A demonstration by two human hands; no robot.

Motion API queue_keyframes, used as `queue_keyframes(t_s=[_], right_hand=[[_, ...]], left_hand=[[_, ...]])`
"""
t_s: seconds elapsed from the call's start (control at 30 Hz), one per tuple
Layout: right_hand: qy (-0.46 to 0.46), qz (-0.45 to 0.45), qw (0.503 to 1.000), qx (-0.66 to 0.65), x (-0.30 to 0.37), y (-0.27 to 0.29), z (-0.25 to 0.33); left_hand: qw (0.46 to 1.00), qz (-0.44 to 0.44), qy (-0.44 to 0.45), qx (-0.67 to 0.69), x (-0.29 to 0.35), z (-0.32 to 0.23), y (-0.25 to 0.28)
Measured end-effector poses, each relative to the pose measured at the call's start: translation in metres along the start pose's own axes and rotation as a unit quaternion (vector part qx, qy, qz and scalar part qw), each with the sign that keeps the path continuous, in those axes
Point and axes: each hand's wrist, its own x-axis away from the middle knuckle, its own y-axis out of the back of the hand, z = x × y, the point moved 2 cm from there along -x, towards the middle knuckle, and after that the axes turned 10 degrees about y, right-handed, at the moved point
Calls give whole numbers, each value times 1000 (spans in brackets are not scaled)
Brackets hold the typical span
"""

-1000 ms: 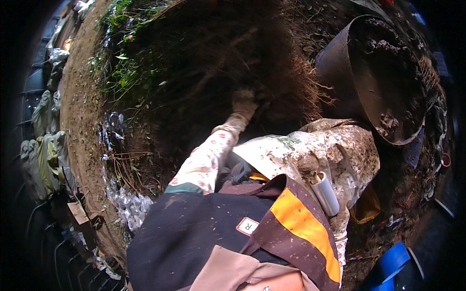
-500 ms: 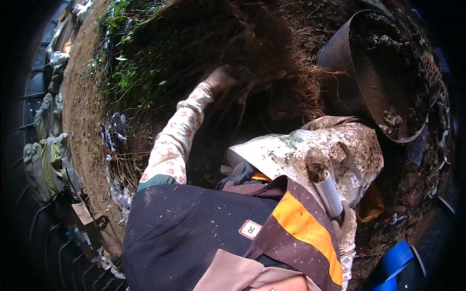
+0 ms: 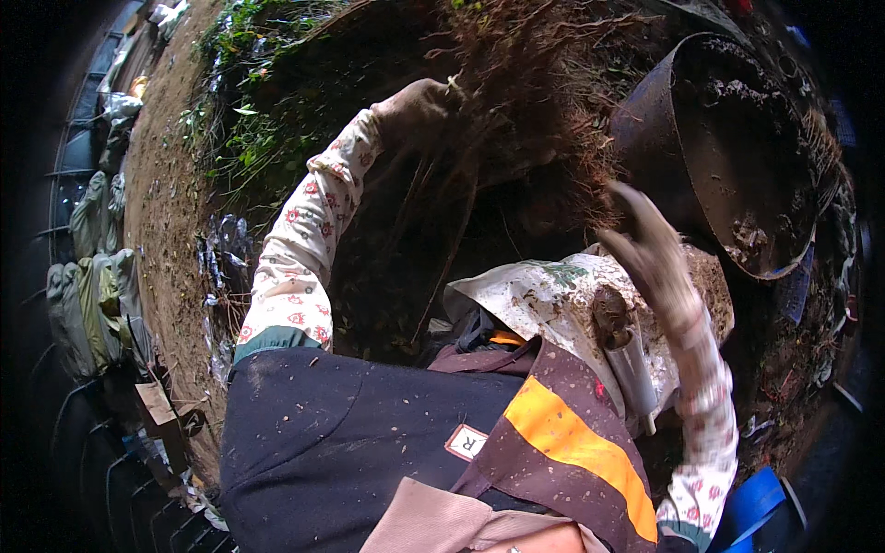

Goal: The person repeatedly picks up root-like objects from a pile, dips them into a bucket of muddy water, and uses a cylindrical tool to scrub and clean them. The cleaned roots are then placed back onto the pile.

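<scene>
"Where's the root bundle [image 3: 544, 120]?"

"Just right of the left hand [image 3: 415, 106] and farther out than the right hand [image 3: 650, 249], whose fingertips come near its lower edge."

"Which way does it point?"

"Many frayed ends fan rightward, toward the tub [image 3: 645, 124] beyond the right hand. The long axis seems to run crosswise, though shadow and tangle hide much of it."

"And the hands?"

"The left is curled at the bundle's edge; I can't tell whether it grips. The right is blurred, fingers extended, released."

white patch [image 3: 466, 441] on dark garment [image 3: 341, 415]: single letter; green print [image 3: 564, 272] on sheet [image 3: 516, 293]: illegible
</scene>
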Motion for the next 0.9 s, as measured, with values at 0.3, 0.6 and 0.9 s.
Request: queue_keyframes(t_s=[0.3, 0.6, 0.9], right_hand=[[-70, -73, 976, -195, -188, -133, -112], [-116, -42, 959, -253, -171, -148, -145], [-133, -40, 989, -54, -166, -131, -129]], left_hand=[[984, -17, 34, -174, -20, -60, -6], [960, -57, 43, -271, -29, -50, -24], [981, -110, -23, -158, -43, -7, -48]])
